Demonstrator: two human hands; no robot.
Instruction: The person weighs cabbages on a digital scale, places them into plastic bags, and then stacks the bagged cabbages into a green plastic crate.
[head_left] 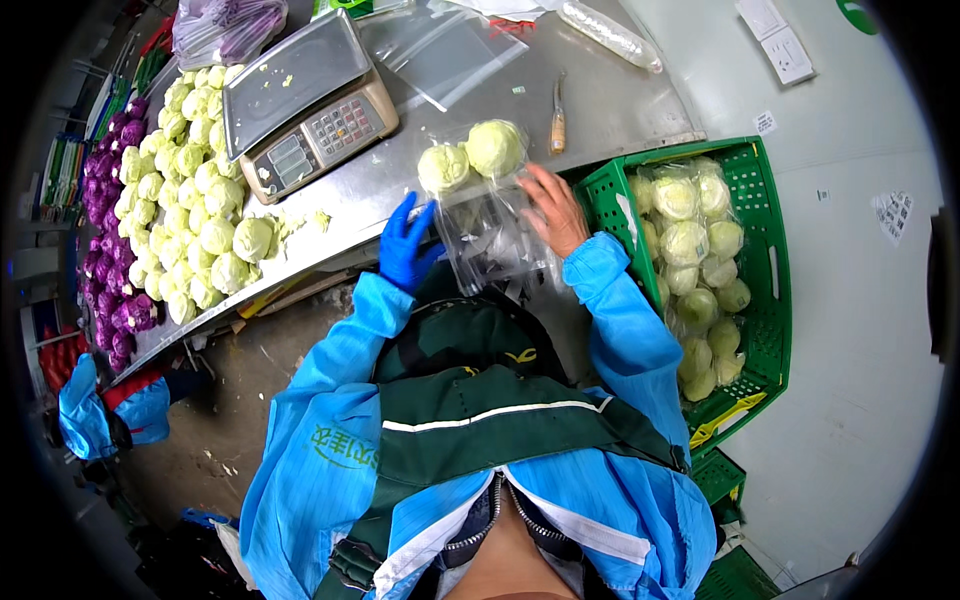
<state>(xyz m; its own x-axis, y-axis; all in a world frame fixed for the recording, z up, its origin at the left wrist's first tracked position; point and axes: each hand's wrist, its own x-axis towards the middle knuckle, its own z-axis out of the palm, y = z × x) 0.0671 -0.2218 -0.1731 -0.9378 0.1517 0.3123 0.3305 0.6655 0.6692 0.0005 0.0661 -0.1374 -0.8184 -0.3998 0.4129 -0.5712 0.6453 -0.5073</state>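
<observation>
Two pale green cabbages, a smaller one (pixel 443 168) and a larger one (pixel 495 149), lie side by side at the table edge in front of me. They appear to be inside a clear plastic bag (pixel 490 235), whose loose end hangs over the edge toward my body. My left hand (pixel 405 245), in a blue glove, is at the bag's left side with its fingers spread. Bare and with fingers apart, my right hand (pixel 556 210) is against the bag's right side, below the larger cabbage. Whether its fingertips pinch any film is too small to see.
A scale (pixel 318 130) stands left on the metal table (pixel 420 110), beside heaped cabbages (pixel 190 190) and purple cabbages (pixel 110 230). Flat clear bags (pixel 450 60) and a wooden-handled knife (pixel 558 120) lie farther back. At right, a green crate (pixel 775 270) holds bagged cabbages. Another person (pixel 140 410) is far left.
</observation>
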